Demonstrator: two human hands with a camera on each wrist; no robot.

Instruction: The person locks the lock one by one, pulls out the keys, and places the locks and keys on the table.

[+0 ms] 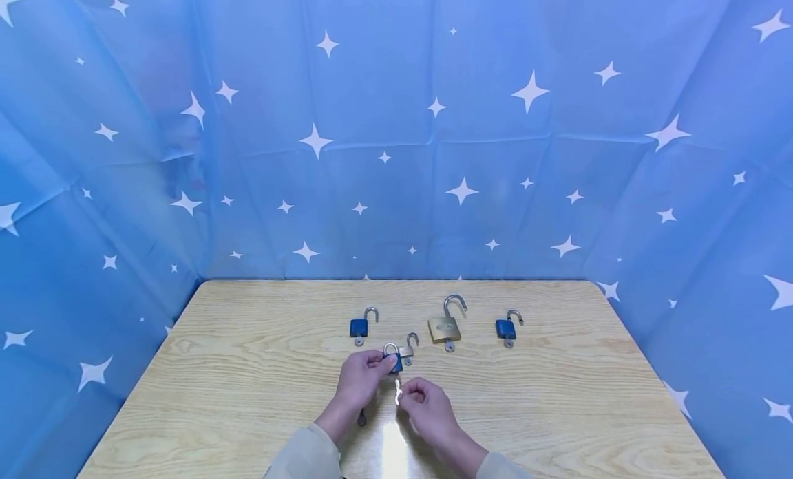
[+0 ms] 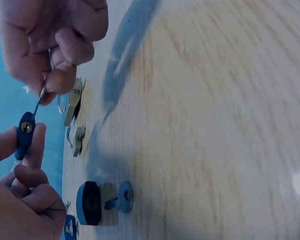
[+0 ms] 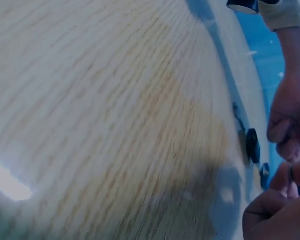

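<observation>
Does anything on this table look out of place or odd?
Slightly. Three padlocks at the back, blue, brass and blue, form a row, shackles open, keys in. A small brass one lies off the row behind the hands, and a lone key sits by the left wrist.

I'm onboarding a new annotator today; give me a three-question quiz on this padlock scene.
1. True or false: the left hand holds a small blue padlock.
2. How many padlocks lie on the table with open shackles and keys in them?
3. What does the right hand pinch? A) a key B) a coin C) a screwdriver

Key: 1 true; 2 four, namely a blue one, a small brass one, a large brass one and a blue one; 3 A.
</observation>
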